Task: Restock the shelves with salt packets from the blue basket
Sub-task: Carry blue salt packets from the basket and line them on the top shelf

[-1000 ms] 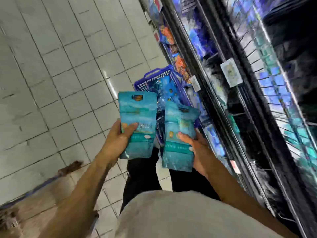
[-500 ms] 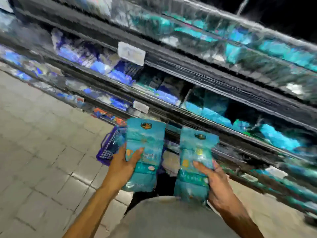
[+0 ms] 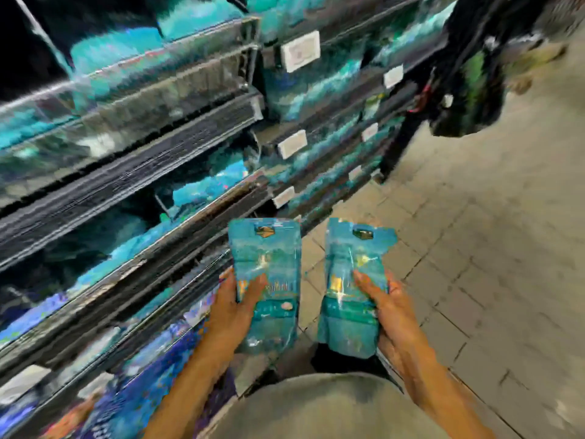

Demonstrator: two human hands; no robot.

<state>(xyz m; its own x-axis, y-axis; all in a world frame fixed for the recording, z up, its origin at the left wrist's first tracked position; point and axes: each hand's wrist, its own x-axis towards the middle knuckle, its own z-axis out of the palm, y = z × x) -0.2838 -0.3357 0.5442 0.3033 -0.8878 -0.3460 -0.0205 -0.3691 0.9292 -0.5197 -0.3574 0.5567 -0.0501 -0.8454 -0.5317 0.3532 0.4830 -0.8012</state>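
My left hand (image 3: 232,307) grips a teal salt packet (image 3: 269,264) upright in front of my waist, thumb across its front. My right hand (image 3: 391,307) grips a second teal salt packet (image 3: 348,312) the same way, a little to the right of the first. Both packets stand side by side, apart from each other. The dark shelves (image 3: 133,172) run along the left, several tiers deep, with blurred teal packets (image 3: 202,191) lying on them. The blue basket is out of view.
White price tags (image 3: 300,50) hang on the shelf edges. A dark hanging object (image 3: 468,90) stands at the shelf's far end, upper right. Grey tiled floor (image 3: 474,248) spreads out to the right. Blue packaged goods (image 3: 148,375) fill the lowest tier by my left arm.
My view has swung from the floor and blue basket round to the shelves, which now lie on the left. Both hands keep the same grip on their packets.
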